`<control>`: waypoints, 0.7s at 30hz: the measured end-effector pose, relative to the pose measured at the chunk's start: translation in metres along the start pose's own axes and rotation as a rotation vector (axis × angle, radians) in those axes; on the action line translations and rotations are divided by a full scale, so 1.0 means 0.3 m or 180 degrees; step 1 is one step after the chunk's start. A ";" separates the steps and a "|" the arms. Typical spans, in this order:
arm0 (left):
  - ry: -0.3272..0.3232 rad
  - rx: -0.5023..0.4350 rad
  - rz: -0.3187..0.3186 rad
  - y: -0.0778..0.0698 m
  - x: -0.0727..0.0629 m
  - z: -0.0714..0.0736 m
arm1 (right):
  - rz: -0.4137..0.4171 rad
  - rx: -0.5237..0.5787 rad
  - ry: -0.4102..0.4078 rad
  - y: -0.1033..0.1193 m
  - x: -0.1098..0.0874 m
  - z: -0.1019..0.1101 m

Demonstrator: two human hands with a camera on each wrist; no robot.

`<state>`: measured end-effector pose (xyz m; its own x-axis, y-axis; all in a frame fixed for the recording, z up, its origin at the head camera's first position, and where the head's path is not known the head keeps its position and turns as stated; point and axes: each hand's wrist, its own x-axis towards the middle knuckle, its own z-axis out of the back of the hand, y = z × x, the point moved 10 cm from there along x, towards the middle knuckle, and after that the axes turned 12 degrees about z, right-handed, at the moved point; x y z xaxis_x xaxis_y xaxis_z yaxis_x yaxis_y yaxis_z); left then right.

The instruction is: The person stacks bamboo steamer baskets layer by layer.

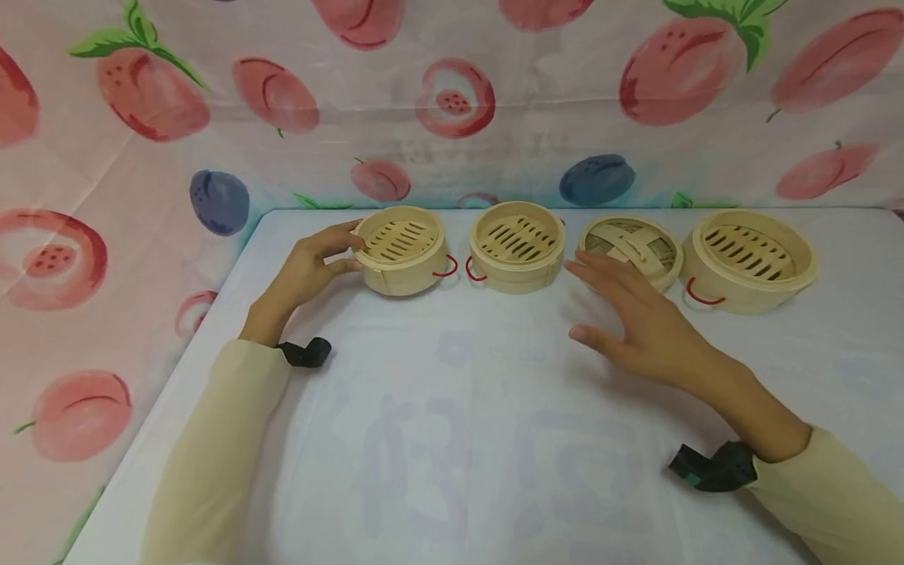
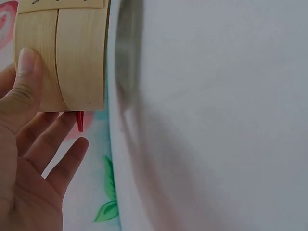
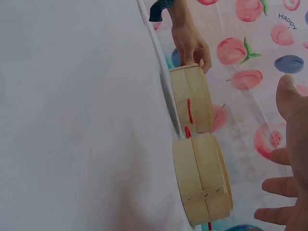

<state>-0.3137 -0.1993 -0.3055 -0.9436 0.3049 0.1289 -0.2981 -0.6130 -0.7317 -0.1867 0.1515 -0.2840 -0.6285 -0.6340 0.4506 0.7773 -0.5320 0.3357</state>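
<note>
My left hand (image 1: pixel 307 263) grips the side of the leftmost bamboo steamer basket (image 1: pixel 402 271), its thumb pressed on the outer wall in the left wrist view. That basket (image 2: pixel 79 57) seems slightly raised, with a shadow between its base and the table. To its right stands a second steamer basket (image 1: pixel 519 275) with a red handle. My right hand (image 1: pixel 650 329) hovers with fingers spread and holds nothing. Behind its fingers lies a round woven bamboo lid (image 1: pixel 664 243), partly covered by the hand in the head view.
At the far right a larger steamer basket (image 1: pixel 752 290) with a red handle stands against the lid. All stand along the back of the white-covered table (image 1: pixel 452 439). A fruit-printed cloth (image 1: pixel 311 157) hangs behind and to the left.
</note>
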 end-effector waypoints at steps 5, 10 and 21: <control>-0.0155 -0.0057 -0.0176 -0.060 -0.037 0.036 | 0.0084 -0.0024 -0.0071 0.013 0.018 0.011; -0.0238 -0.0190 -0.0387 -0.133 -0.064 0.045 | 0.0189 -0.0021 -0.0187 0.030 0.044 0.020; -0.0395 -0.0335 -0.0823 -0.298 -0.110 0.025 | 0.0377 0.0050 -0.0365 0.075 0.110 0.036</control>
<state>-0.2572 -0.1601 -0.2393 -0.8507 0.3455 0.3960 -0.5202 -0.4459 -0.7284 -0.1899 0.1246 -0.2526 -0.5259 -0.6230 0.5790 0.8467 -0.4479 0.2872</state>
